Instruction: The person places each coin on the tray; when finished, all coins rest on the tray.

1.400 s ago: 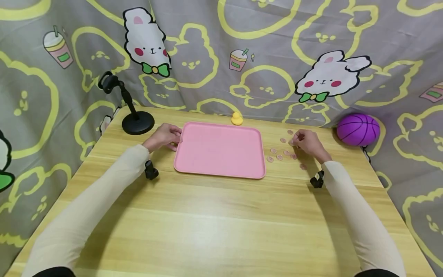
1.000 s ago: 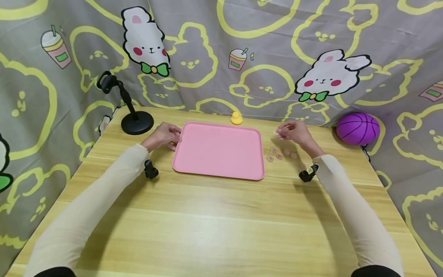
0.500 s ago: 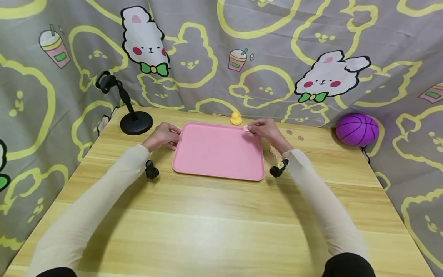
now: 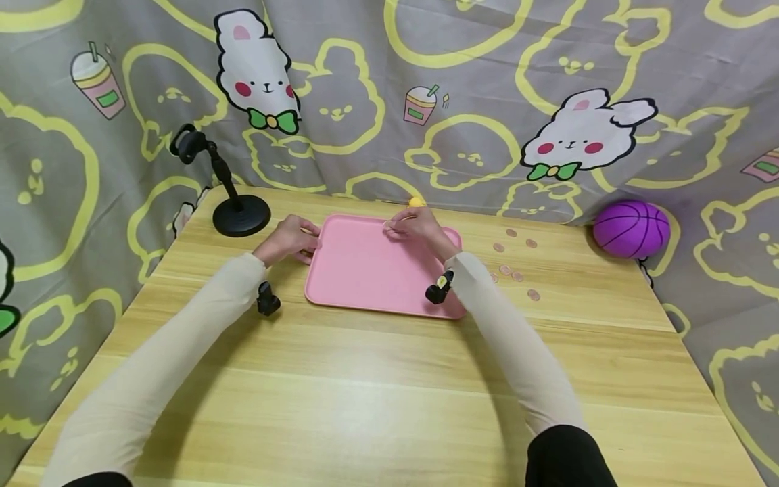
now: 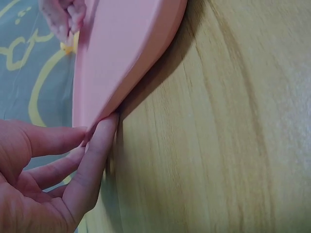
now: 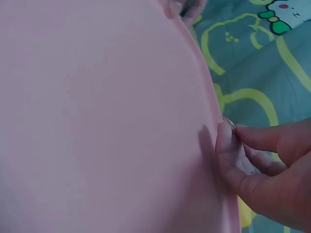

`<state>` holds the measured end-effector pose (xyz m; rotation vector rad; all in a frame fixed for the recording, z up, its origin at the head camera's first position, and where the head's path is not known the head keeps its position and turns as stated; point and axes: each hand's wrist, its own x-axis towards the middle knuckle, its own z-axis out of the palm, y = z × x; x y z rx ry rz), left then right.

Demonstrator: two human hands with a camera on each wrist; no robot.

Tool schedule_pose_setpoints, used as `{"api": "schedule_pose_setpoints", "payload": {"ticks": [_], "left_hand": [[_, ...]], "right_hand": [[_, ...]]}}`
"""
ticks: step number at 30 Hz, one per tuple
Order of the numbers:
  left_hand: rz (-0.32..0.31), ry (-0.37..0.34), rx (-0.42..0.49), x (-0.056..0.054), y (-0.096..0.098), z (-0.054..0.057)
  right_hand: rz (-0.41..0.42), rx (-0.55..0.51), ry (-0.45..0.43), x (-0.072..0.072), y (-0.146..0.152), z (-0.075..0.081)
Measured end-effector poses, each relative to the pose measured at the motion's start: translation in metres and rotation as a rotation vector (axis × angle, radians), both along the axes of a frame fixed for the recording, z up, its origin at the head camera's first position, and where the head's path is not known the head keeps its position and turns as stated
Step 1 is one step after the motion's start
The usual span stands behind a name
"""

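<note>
A pink rectangular tray (image 4: pixel 365 270) lies on the wooden table. My left hand (image 4: pixel 289 239) grips its left rim, thumb on one side and fingers on the other, as the left wrist view shows (image 5: pixel 53 179). Over the tray's far part, my right hand (image 4: pixel 420 228) pinches a small coin (image 6: pixel 230 123) between thumb and fingertips; the coin is seen nearly edge-on in the right wrist view. Several copper-coloured coins (image 4: pixel 531 243) lie scattered on the table to the right of the tray, a few of them partly hidden by the right forearm.
A yellow rubber duck (image 4: pixel 416 201) sits behind the tray, mostly hidden by the right hand. At the back left stands a black stand (image 4: pixel 241 215). A purple basketball (image 4: pixel 631 228) rests at the back right corner. A patterned curtain (image 4: pixel 468 74) surrounds the table's back and sides.
My right hand picked up a coin from the scattered ones and carried it left, over the tray's right rim to above its far part. The left hand has kept its grip on the tray.
</note>
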<state>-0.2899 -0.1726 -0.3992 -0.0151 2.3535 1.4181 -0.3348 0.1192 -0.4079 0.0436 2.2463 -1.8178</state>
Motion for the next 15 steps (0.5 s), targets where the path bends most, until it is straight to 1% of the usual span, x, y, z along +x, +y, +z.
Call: {"api": "schedule_pose_setpoints", "payload": {"ticks": [2, 4, 7, 10, 13, 15], "left_hand": [[-0.007, -0.003, 0.004, -0.001, 0.000, 0.000], [-0.015, -0.006, 0.008, -0.002, 0.001, -0.001], [-0.025, -0.022, 0.007, -0.003, 0.000, 0.000], [-0.032, -0.056, 0.004, -0.006, -0.001, 0.002], [-0.053, -0.092, -0.016, -0.009, 0.000, 0.006], [-0.072, -0.101, -0.028, -0.010, 0.001, 0.008]], "right_hand": [[0.003, -0.065, -0.042, -0.001, -0.007, -0.002], [0.007, -0.085, -0.064, -0.001, -0.012, -0.004], [-0.004, -0.037, -0.047, 0.001, -0.016, -0.007], [0.000, 0.042, 0.009, 0.003, -0.019, -0.010], [0.024, 0.131, 0.059, 0.004, -0.022, -0.009], [0.038, 0.177, 0.076, 0.004, -0.023, -0.006]]}}
